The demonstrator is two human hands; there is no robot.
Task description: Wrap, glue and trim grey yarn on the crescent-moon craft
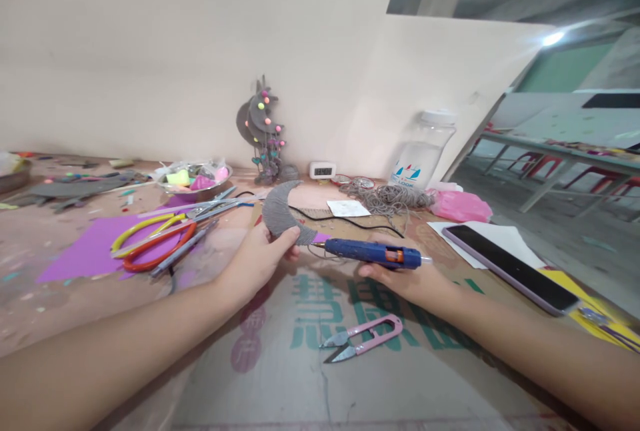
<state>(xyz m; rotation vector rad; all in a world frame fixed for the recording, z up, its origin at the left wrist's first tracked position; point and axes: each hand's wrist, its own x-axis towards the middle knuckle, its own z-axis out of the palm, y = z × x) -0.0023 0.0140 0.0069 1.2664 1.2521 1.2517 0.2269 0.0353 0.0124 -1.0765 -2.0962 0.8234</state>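
Note:
Pinched in my left hand [263, 254] is a crescent moon shape [280, 212] wound with grey yarn; a bit of purple shows at its lower tip. My right hand [400, 274] is closed around a blue hot glue gun [373, 252], which lies sideways with its nozzle touching or very near that purple tip. A clear glue stick pokes from the gun's back end. Below the gun, pink-handled thread snips [367, 338] lie on the printed cardboard [280, 378]. Part of my right fingers is hidden behind the gun.
Scissors [150, 238] with yellow and red handles lie on purple sheet [75, 254] at left. Behind stand a bowl of scraps [193, 179], decorated hanging moons [263, 124], a small clock [323, 170], tangled grey yarn [385, 198] and a bottle [420, 154]. A phone [510, 268] lies right.

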